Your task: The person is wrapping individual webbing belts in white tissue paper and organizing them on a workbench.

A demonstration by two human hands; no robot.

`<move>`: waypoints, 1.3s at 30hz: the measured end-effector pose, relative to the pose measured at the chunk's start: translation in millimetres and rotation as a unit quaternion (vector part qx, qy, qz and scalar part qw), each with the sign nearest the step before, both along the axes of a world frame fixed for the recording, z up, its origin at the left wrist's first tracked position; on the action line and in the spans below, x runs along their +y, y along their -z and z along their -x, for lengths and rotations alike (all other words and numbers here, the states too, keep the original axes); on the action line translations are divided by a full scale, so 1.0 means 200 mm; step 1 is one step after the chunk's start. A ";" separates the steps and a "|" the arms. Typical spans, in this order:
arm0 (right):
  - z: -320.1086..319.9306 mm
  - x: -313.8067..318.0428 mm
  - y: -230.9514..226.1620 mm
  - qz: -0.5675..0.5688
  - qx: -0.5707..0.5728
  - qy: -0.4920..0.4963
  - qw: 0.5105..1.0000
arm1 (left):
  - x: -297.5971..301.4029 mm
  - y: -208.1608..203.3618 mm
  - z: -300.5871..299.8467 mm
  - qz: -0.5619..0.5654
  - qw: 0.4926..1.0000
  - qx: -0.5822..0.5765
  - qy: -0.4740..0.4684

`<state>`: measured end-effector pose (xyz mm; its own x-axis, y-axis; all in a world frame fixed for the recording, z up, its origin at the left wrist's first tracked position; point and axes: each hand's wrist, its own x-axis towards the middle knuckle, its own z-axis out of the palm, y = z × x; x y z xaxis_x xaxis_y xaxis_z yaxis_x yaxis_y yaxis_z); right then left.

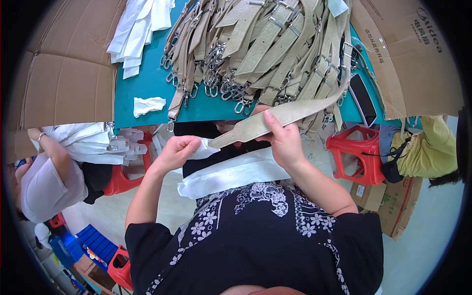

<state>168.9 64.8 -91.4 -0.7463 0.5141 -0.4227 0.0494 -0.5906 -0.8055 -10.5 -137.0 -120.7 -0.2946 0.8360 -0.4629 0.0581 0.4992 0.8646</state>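
My right hand [286, 140] is closed round a wide beige bag strap [253, 124], thumb on top. The strap runs from the pile at the upper right down to a narrow end at the left. At that end my left hand [178, 153] pinches a piece of white thin sheet [204, 149], paper or cloth, which touches the strap's tip. A long white strip [231, 176] lies across my lap below both hands. Ahead on the table is a heap of beige straps [265, 51] with silver buckles and snap hooks.
White strips [140, 29] and a crumpled white scrap [148, 105] lie on the green table [132, 91]. A phone [363, 98] lies at the right. Cardboard [73, 64] flanks both sides. Red stools [356, 155] and two people [54, 182] are at either side.
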 end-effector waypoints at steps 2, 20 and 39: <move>0.01 -0.04 -0.05 -0.131 -0.003 -0.040 0.991 | 0.03 -0.02 -0.03 -0.041 0.999 -0.013 -0.006; 0.19 -0.24 -0.09 -0.494 0.149 -0.122 0.848 | -0.01 -0.18 0.02 -0.181 0.983 0.015 -0.003; 0.05 -0.08 -0.08 -0.179 0.077 -0.105 0.975 | -0.10 0.07 0.07 -0.147 0.988 0.004 -0.039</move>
